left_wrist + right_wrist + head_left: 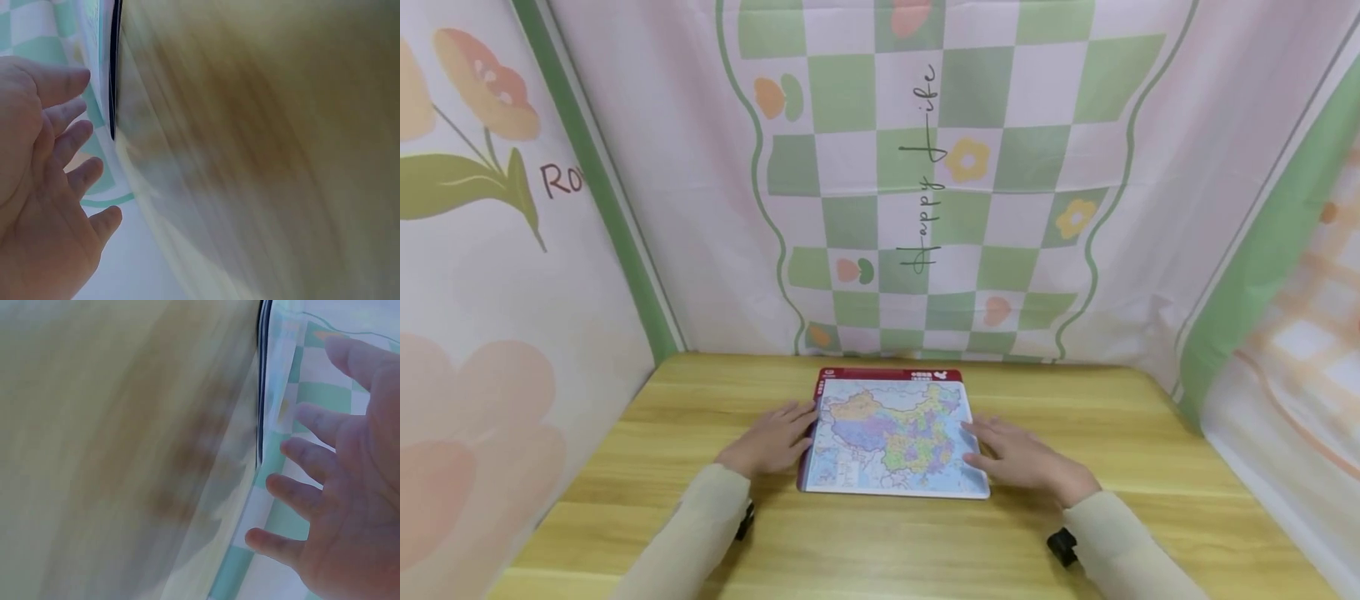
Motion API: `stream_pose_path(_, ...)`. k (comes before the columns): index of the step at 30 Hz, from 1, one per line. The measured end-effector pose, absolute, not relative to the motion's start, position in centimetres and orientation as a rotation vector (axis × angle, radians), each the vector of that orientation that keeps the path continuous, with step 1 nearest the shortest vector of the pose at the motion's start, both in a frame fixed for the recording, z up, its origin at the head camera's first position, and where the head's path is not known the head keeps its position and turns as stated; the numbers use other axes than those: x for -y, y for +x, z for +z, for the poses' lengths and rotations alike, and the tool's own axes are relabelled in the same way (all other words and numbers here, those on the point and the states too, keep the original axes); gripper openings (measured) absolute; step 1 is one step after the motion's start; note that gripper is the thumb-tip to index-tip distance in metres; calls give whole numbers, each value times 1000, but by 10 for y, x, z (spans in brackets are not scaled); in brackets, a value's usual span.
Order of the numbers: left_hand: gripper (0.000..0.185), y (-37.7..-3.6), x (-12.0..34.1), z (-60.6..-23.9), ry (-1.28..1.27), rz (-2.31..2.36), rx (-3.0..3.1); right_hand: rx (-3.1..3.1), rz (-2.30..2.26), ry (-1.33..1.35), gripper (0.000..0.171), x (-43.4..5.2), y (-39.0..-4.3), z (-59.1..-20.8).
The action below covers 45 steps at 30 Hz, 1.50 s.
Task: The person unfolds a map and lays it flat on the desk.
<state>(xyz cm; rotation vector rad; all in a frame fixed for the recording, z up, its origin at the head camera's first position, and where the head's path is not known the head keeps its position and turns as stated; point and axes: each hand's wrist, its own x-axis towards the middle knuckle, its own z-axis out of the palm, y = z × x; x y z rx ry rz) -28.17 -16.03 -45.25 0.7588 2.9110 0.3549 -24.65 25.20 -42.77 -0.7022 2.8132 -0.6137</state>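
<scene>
Head view is showing a flat map puzzle board (892,433) lying near the middle of the wooden table (1150,467), with the left hand (772,442) resting at its left edge and the right hand (1026,458) at its right edge, fingers of both spread and relaxed, gripping nothing. To my eye the hands are settling in to take the board by its sides; doing that well is calling for fingertips slipping under both edges evenly and keeping the board level, so no piece is sliding out. Both wrist views are blurring, showing only loose open fingers (69,134) (312,497) beside a dark board edge. Around the pale yellow table, cloth screens (925,167) printed with green checks and flowers are hanging on three sides.
</scene>
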Motion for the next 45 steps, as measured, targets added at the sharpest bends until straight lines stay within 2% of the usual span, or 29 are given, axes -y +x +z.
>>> stream_pose_path(16, 46, -284, 150, -456, 759, 399, -2842, -2718, -620, -635, 64, -245, -251, -435)
stream_pose_path(30, 43, -275, 146, -444, 796, 456, -2791, -2722, -667, -595, 62, -240, -254, -434)
stream_pose_path(45, 46, -268, 142, -443, 832, 356, -2791, -2769, -552, -591, 56, -234, -267, -430)
